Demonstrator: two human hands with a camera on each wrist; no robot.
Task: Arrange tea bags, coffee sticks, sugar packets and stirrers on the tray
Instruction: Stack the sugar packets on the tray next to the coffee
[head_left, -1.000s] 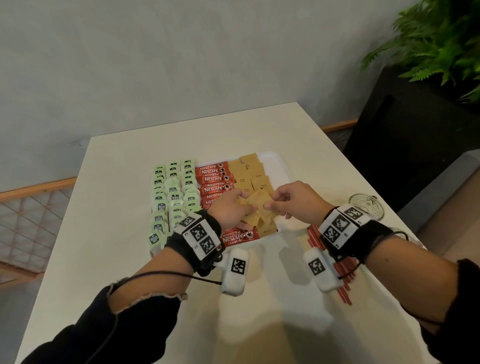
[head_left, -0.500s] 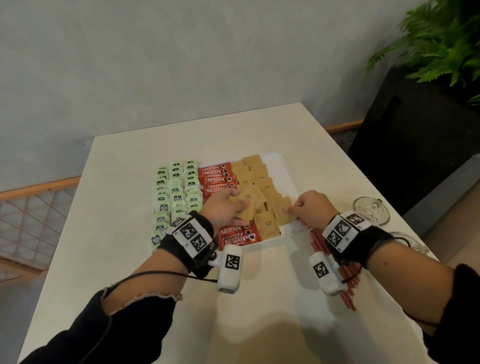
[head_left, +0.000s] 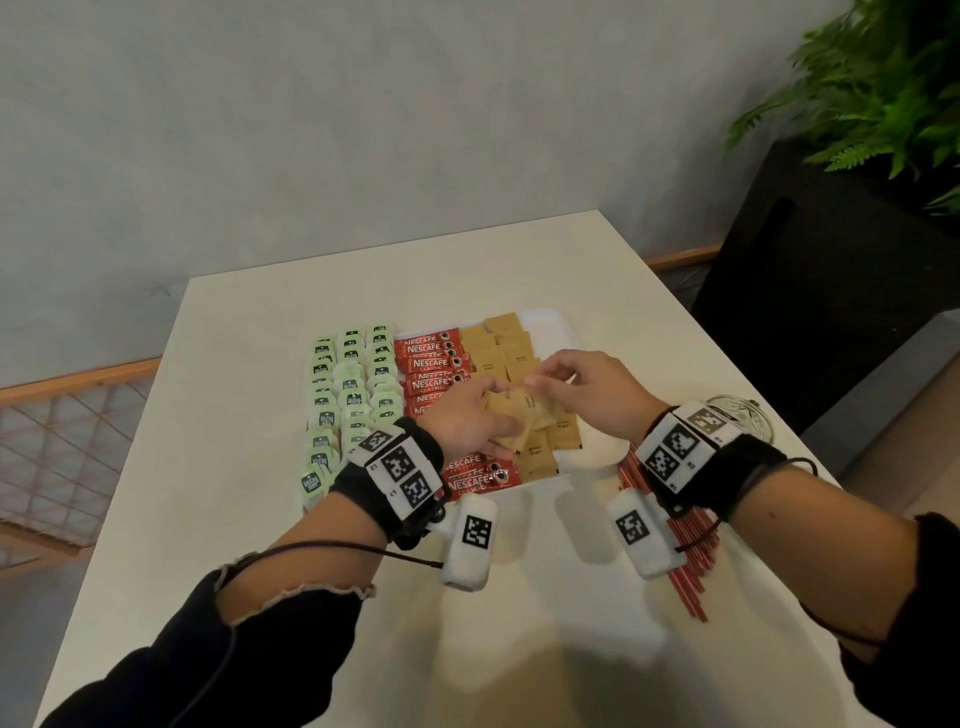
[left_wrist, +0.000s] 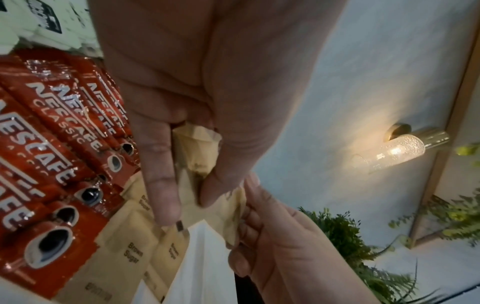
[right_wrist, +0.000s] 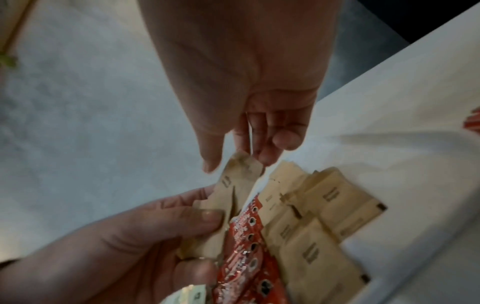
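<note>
several brown sugar packets (head_left: 511, 415) marked "brown sugar" are gripped in the left hand (head_left: 467, 423) over the tray (head_left: 558, 325). one packet's top edge is pinched by the right hand (head_left: 584, 392) thumb and fingertips (right_wrist: 265, 159). "nescafe classic" coffee sticks (head_left: 431, 364) are lined up just beside, green tea bags (head_left: 350, 387) further left, red stirrers (head_left: 685, 566) off the tray.

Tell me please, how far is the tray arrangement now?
Done, it seems: green tea bags in rows, red coffee sticks beside them, and most brown sugar packets on the white tray. In hand: the left hand holds a small stack of sugar packets, and the right hand pinches one from it. Left: the red stirrers lie on the table, off the tray.
</note>
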